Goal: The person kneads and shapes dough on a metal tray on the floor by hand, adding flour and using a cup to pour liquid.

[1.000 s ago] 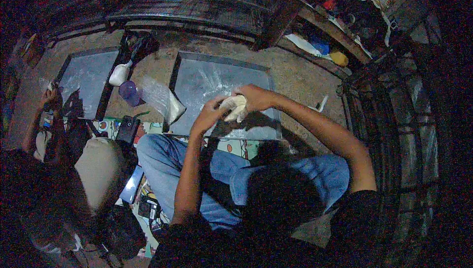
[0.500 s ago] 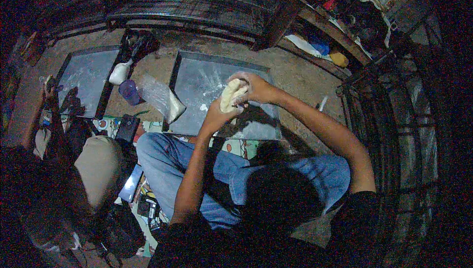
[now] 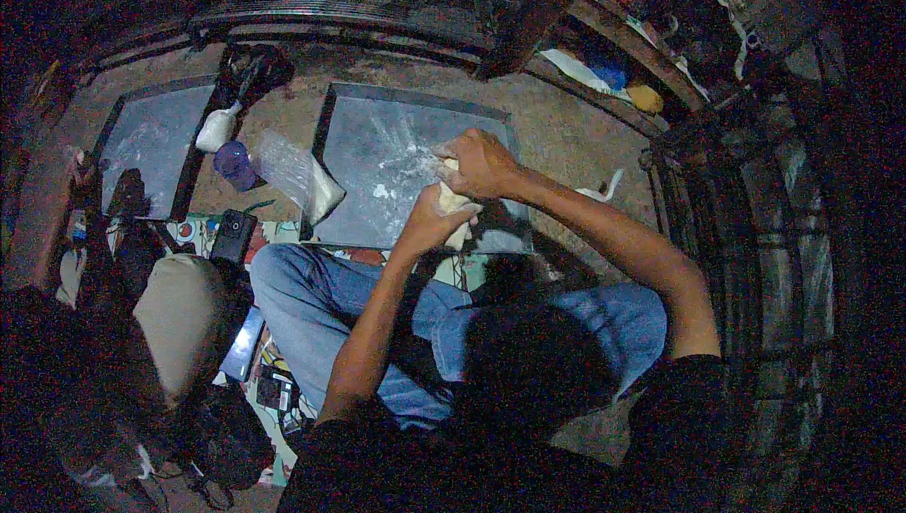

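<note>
Both my hands grip one pale lump of dough over a grey metal tray dusted with white powder. My left hand is closed on the lower end of the dough, thumb across it. My right hand is wrapped over the upper end, hiding much of it. Beside the tray's left side lie a clear plastic bag with white contents at its lower end, a purple container and a small bag of white powder. A white utensil lies to the right.
At the left, another person's hand is beside a second tray. A phone rests on a patterned mat near my knee. A low wooden shelf with assorted items stands at the back right; dark metal bars run along the right.
My hands have turned the dough, tipping it upward and bringing my right hand over its top, covering more of it. The whole view has shifted slightly, so surroundings appear higher and further left.
</note>
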A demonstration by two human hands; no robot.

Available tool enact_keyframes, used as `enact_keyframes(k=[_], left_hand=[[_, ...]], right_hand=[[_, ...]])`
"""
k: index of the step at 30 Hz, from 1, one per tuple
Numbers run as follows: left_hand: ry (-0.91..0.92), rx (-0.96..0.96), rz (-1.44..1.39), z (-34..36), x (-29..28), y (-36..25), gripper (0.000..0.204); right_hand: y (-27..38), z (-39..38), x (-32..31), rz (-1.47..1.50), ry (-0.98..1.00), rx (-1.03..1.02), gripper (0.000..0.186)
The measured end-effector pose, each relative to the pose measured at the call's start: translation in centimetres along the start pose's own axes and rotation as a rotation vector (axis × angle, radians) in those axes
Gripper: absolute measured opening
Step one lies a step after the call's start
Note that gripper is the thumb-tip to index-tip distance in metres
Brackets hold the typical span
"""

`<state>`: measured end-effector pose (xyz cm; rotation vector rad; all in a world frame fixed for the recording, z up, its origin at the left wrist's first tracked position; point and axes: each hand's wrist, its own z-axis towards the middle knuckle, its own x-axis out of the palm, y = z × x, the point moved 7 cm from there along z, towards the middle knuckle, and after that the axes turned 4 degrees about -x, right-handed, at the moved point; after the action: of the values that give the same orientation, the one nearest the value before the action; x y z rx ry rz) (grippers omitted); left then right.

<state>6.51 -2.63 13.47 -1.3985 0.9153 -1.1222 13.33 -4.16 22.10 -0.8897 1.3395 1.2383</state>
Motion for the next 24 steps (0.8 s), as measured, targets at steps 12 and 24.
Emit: enact_keyframes(k=[12,24], left_hand=[[-0.423,0.154,0.133,-0.1,-1.3,1.1,0.03],[-0.157,-0.086,0.314,1.9,-5.0,3.0,0.029]], right_hand=[[-3.2,-0.6,1.2,-0.045,0.13,0.203,0.047],[1.4,1.4,0.4,-0.082,0.204,-0.401,0.063]])
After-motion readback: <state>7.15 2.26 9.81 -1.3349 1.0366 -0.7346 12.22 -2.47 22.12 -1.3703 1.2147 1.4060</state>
